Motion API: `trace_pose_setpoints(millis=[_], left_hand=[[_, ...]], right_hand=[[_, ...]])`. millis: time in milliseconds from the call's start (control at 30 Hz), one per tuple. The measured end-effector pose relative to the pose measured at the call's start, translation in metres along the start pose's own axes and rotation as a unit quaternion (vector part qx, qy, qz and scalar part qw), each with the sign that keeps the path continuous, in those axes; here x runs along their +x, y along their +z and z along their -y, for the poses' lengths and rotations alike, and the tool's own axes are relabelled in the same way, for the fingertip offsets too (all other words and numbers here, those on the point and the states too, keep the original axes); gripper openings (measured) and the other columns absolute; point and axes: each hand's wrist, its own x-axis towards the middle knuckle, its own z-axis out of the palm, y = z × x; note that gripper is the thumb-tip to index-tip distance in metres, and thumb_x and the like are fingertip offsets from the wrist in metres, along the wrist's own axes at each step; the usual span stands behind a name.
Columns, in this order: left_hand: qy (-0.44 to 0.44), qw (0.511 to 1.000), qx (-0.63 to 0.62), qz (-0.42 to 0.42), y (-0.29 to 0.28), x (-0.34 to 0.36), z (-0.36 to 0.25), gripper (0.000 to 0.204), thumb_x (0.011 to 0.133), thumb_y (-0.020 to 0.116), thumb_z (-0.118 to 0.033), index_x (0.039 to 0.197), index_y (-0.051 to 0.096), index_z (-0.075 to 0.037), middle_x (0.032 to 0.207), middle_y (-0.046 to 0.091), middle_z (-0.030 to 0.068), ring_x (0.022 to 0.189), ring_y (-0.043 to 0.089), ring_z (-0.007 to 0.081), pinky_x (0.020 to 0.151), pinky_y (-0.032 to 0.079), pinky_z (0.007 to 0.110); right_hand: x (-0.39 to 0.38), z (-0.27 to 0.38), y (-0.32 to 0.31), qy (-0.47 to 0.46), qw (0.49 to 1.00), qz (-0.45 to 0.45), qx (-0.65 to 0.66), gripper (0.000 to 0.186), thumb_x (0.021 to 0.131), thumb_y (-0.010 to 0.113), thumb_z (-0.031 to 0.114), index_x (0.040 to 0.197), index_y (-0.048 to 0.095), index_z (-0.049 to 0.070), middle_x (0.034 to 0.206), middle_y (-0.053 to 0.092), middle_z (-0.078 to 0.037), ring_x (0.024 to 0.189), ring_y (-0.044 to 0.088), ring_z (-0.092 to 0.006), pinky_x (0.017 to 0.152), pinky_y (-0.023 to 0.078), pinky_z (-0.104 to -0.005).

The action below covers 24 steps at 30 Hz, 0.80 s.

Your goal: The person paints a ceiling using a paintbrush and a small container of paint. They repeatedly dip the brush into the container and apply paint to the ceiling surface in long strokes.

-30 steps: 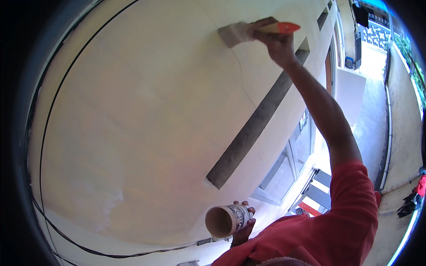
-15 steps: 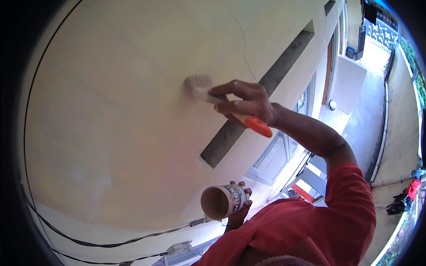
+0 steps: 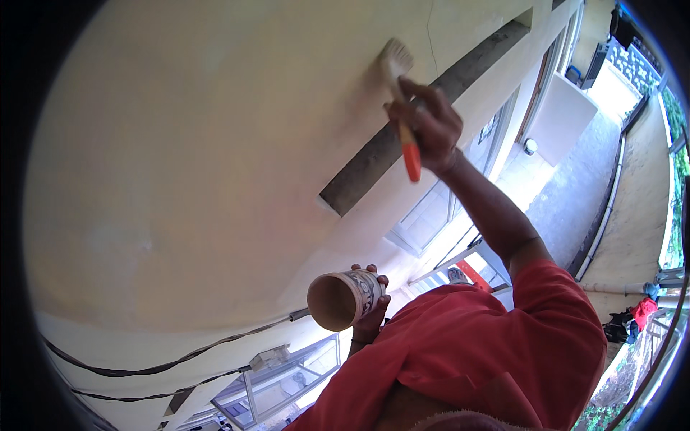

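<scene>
My right hand (image 3: 433, 129) is closed around a paintbrush (image 3: 408, 144) with a wooden handle that ends in orange. The brush's pale, paint-coated bristles are at the cream wall (image 3: 201, 179), just left of a long dark recess (image 3: 374, 159); they seem to touch the surface. Lower down, near my chest, my left hand (image 3: 372, 320) grips a round paint pot (image 3: 365, 291) with a patterned outside. The pot is tilted, its mouth facing the wall side. Its inner wall looks coated in beige; how much paint lies inside cannot be seen.
Twisted black cables (image 3: 165, 366) run along the wall at lower left, by a small box (image 3: 270, 357). Below me are windows (image 3: 287, 388) and a ladder-like frame with a red bar (image 3: 474, 276). A small bucket (image 3: 530, 146) stands on the ground far below, near a pipe (image 3: 604, 215).
My right hand has moved the brush up and to the right along the wall, and the handle now points more downward. My view has shifted; the pot stays in my left hand.
</scene>
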Motion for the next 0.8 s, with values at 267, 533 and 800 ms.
trace_pose_setpoints(millis=[267, 533, 800], left_hand=[[0.005, 0.999, 0.027, 0.017, -0.001, 0.001, -0.006, 0.056, 0.107, 0.066, -0.042, 0.154, 0.05, -0.017, 0.15, 0.047, 0.0144, 0.138, 0.05, 0.0392, 0.093, 0.062, 0.057], [0.037, 0.998, 0.032, 0.025, -0.007, -0.004, 0.004, 0.06, 0.106, 0.066, -0.045, 0.158, 0.049, -0.019, 0.155, 0.045, 0.0137, 0.14, 0.048, 0.0393, 0.096, 0.061, 0.055], [0.032, 0.998, 0.051, 0.019, -0.005, -0.004, 0.001, 0.066, 0.101, 0.075, -0.039, 0.157, 0.047, -0.021, 0.154, 0.043, 0.0095, 0.141, 0.044, 0.0341, 0.095, 0.06, 0.05]], right_hand=[[-0.03, 0.009, -0.016, 0.061, 0.956, 0.096, 0.271, 0.012, 0.091, 0.083, 0.001, 0.101, 0.077, 0.003, 0.116, 0.077, -0.016, 0.103, 0.08, -0.03, 0.079, 0.067, -0.0332], [-0.016, -0.14, -0.056, 0.19, 0.969, -0.156, -0.006, 0.012, 0.091, 0.082, -0.002, 0.099, 0.079, 0.006, 0.11, 0.079, -0.011, 0.098, 0.078, -0.0215, 0.086, 0.061, -0.0335], [-0.034, 0.042, -0.03, 0.009, 0.955, 0.101, 0.278, 0.023, 0.085, 0.089, -0.001, 0.1, 0.073, 0.007, 0.115, 0.077, -0.024, 0.095, 0.082, -0.0322, 0.076, 0.067, -0.0352]])
